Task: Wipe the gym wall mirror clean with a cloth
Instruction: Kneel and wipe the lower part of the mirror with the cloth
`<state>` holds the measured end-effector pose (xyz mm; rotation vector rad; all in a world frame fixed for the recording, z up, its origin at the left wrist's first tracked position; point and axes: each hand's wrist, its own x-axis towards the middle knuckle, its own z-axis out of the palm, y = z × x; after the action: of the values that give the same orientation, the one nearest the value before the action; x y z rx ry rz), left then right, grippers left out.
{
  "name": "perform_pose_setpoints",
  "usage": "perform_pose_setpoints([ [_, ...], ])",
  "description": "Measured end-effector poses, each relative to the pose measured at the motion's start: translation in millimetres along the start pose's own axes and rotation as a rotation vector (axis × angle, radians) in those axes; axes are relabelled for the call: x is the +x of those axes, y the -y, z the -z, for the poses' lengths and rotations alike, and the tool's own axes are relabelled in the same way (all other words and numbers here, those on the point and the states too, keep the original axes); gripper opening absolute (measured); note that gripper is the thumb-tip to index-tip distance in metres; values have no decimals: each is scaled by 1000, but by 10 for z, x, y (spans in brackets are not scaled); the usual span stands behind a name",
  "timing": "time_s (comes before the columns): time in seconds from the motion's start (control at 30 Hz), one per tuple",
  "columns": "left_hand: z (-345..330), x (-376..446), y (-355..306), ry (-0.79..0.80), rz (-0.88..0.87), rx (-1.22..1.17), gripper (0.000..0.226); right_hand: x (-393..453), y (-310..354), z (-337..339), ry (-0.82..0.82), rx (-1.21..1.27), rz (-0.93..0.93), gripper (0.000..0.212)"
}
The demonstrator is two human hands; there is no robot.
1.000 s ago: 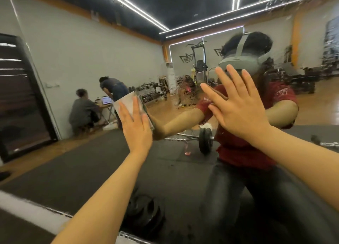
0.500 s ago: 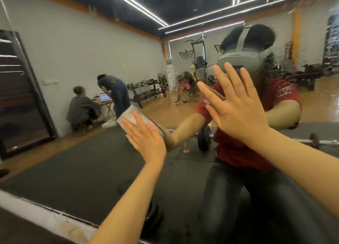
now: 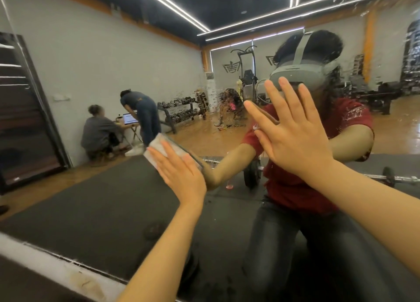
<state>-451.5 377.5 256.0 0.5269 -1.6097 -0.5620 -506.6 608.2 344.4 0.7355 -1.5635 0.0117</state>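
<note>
The view is filled by the mirror (image 3: pixel 95 58), a flat glass wall edged along the near left by a pale, stained sill (image 3: pixel 56 265). A gym room is shown in it: grey walls with an orange band, a black ceiling crossed by white light strips, a glossy wooden floor and a dark matte mat. Smeared droplets and streaks are seen on the glass at the upper right and centre.

The cloth (image 3: pixel 159 149), white, folded flat and roughly rectangular, is pressed against the glass left of centre by the left hand (image 3: pixel 181 176); the fingers are held straight over it, so nothing is gripped. The right hand (image 3: pixel 293 133) is laid flat on the glass to the right, fingers spread and straight, holding nothing.

Much of the right half of the mirror is covered by the reflected wearer in a red shirt, dark jeans and a grey headset. Far left in the reflection, two people (image 3: pixel 118 126) are seen by a small desk with a lit laptop (image 3: pixel 129 118). A dumbbell rack (image 3: pixel 181 111) stands beyond them, and a barbell (image 3: pixel 395 177) lies on the mat.
</note>
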Motion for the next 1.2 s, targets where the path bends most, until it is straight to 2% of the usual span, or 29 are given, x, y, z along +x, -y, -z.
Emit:
perform_pose_setpoints([
  [0.1, -67, -618, -53, 104, -68, -5, 61, -9, -7, -1, 4, 8, 5, 55],
  [0.2, -59, -629, -26, 175, -50, -19, 63, -9, -1, -6, -15, 11, -1, 53],
  [0.27, -21, -230, -36, 101, -11, -5, 64, -12, 1, -9, -13, 12, -3, 53],
  [0.37, 61, 451, -243, -10, 163, -18, 60, -1, 7, -1, -15, 13, -2, 53],
  [0.47, 56, 515, -330, -33, 207, -29, 57, 3, 6, -2, -11, 15, 1, 54],
  [0.67, -7, -425, -158, 151, 44, 14, 62, -8, 2, -7, -24, 18, 3, 55],
  [0.73, 6, -269, -182, 156, 19, 20, 64, 3, 0, -12, -21, 8, 2, 55],
  [0.87, 112, 570, -529, 39, -116, 83, 64, 10, 6, -5, 1, 13, -3, 55],
  [1.0, 155, 983, -699, 30, -191, 113, 62, 1, 1, 7, 19, 18, 6, 56],
  [1.1, 86, 631, -458, 33, -225, 84, 61, -7, 4, 4, 14, 16, 1, 56],
  [1.2, 77, 38, -117, 110, -230, 99, 61, -6, 2, -2, 8, 29, 3, 55],
])
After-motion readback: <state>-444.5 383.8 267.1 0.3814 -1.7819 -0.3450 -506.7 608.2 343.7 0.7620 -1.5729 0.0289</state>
